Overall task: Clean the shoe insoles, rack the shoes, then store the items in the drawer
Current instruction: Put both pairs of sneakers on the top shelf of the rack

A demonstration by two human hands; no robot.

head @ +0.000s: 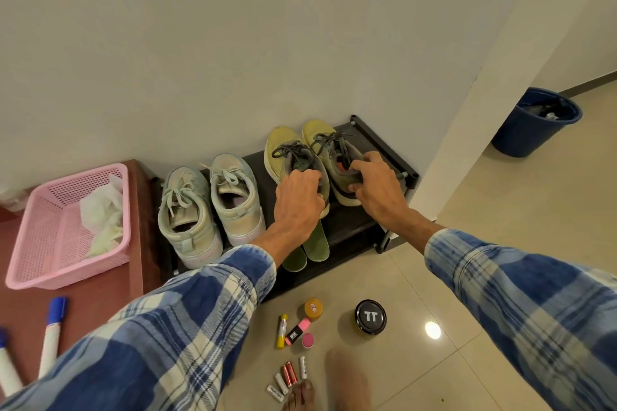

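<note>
Two yellow-green running shoes stand on the top of a low black shoe rack [374,140] against the wall. My left hand [297,200] grips the heel of the left yellow shoe [283,147]. My right hand [374,177] grips the collar of the right yellow shoe [320,133]. Two green insoles [317,243] lie on the rack's lower shelf below my left wrist. A pair of pale mint sneakers [207,207] stands on the rack to the left.
A pink basket [66,277] holding crumpled wipes sits on a brown cabinet [133,280] at left, with two blue-capped markers [53,327] nearby. On the tiled floor lie a black-lidded jar [370,319], an orange tin [313,309], small tubes and several batteries [288,377]. A blue bin [534,123] stands at right.
</note>
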